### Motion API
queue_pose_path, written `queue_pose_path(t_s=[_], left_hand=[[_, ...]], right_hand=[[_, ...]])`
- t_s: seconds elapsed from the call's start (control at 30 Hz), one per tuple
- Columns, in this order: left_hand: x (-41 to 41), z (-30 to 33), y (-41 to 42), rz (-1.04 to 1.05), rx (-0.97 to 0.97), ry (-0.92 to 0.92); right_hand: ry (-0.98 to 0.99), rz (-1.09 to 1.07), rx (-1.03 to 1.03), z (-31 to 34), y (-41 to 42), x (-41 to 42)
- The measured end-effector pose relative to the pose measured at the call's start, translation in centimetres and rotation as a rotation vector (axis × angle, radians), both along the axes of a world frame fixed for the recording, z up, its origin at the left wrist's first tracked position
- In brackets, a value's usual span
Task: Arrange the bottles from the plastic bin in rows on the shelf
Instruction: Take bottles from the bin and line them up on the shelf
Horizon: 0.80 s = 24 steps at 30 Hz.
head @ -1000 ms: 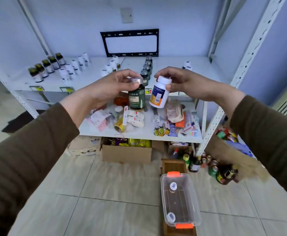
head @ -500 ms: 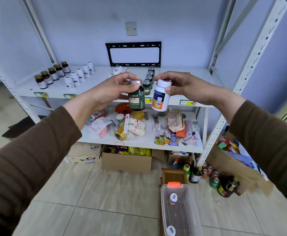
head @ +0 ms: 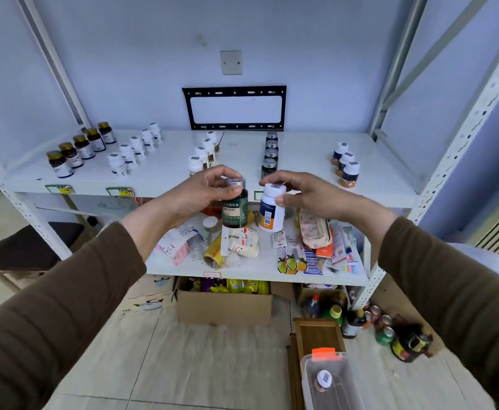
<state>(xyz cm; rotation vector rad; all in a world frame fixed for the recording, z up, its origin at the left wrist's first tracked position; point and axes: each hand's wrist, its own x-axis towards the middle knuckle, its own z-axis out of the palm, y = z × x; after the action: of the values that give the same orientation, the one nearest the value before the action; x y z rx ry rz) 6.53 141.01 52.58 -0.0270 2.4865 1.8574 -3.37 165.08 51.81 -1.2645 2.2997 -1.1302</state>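
Bottles: two were in hand in front of the shelf's [head: 165,184] front edge — a green bottle [head: 235,210] and a white bottle [head: 271,213].
Left hand [head: 196,195]: its grip was closed on the green bottle, fingertips pinching the silver cap from above, the bottle hanging upright below.
Right hand [head: 310,192]: its grip was closed on the white bottle, thumb and fingers around the white cap; the bottle leaned slightly, orange band at the bottom.
Spacing: the two held bottles were just beside each other, not touching.
Top shelf, far left: a row of dark amber bottles [head: 78,149] with gold caps ran diagonally toward the back.
Next row: white bottles [head: 135,150] in a diagonal line beside the amber ones.
Centre-left row: more white bottles [head: 202,153], partly hidden behind the left hand.
Centre row: dark bottles with silver caps [head: 270,153], lined front to back, just behind the held pair.
Right row: three orange-banded white bottles [head: 346,165], well apart from the others.
Lower shelf [head: 242,269]: cluttered with packets, sachets and small boxes — labels too small to read.
Plastic bin [head: 310,377]: clear, with an orange clip, on the floor at the lower right; one white-capped bottle [head: 322,380] stood inside.
Floor: a cardboard box [head: 224,309] sat under the shelving, with sauce bottles and cans [head: 384,324] to its right.
Sleeves: both brown.
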Motion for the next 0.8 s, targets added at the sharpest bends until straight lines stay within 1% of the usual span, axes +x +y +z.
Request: queue_pose_path(t_s=[0.2,0.47,0.53,0.63,0.8], left_hand=[[-4.8,-1.0,-5.1,-0.027,0.004,-0.025],[-11.6,-2.4,-8.0,-0.082,-0.001,-0.044],[-13.5,-2.2,-8.9,-0.071,-0.01,-0.038],[-16.3,-1.4,-10.4,-0.044,-0.022,-0.029],[-20.6,0.2,-13.8,0.001,-0.046,0.004]], right_hand=[[-0.006,-0.077,-0.002,-1.2,-4.6,-2.6],[0.015,-0.137,0.01,-1.3,-7.6,-9.0],[0.018,-0.139,-0.005,-0.9,-8.6,-11.2],[0.1,-0.104,0.005,-0.1,-10.4,-14.6],[0.041,-0.075,0.025,0.7,-13.3,-19.8]])
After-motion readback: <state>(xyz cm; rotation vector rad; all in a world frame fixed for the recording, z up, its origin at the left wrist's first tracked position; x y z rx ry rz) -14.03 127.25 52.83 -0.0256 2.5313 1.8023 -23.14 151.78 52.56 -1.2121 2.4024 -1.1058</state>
